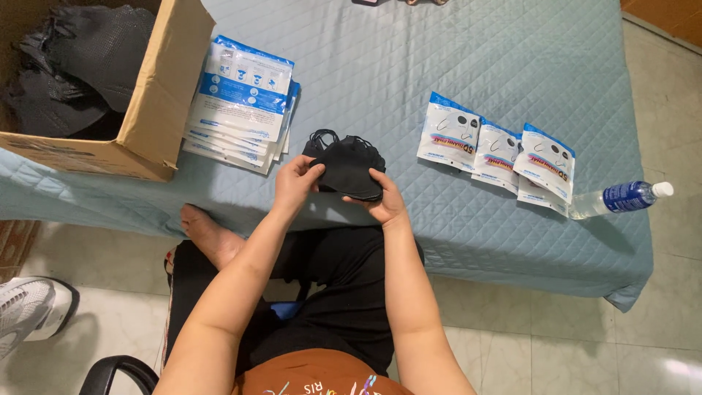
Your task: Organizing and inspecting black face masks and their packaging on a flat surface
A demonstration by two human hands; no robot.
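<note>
Both my hands hold a small stack of black face masks (349, 164) at the near edge of a bed covered in a light blue quilt (439, 58). My left hand (295, 183) pinches the stack's left side, and my right hand (385, 202) supports it from below on the right. Black ear loops stick out at the stack's upper left. A pile of flat white and blue mask pouches (241, 102) lies just left of the stack. Three filled white and blue pouches (497, 150) lie in a row to the right.
An open cardboard box (157, 95) full of black masks (73, 66) stands at the bed's left corner. A clear water bottle with a blue label (621, 197) lies at the right edge. A white shoe (25, 311) and a black chair arm (117, 369) are on the tiled floor.
</note>
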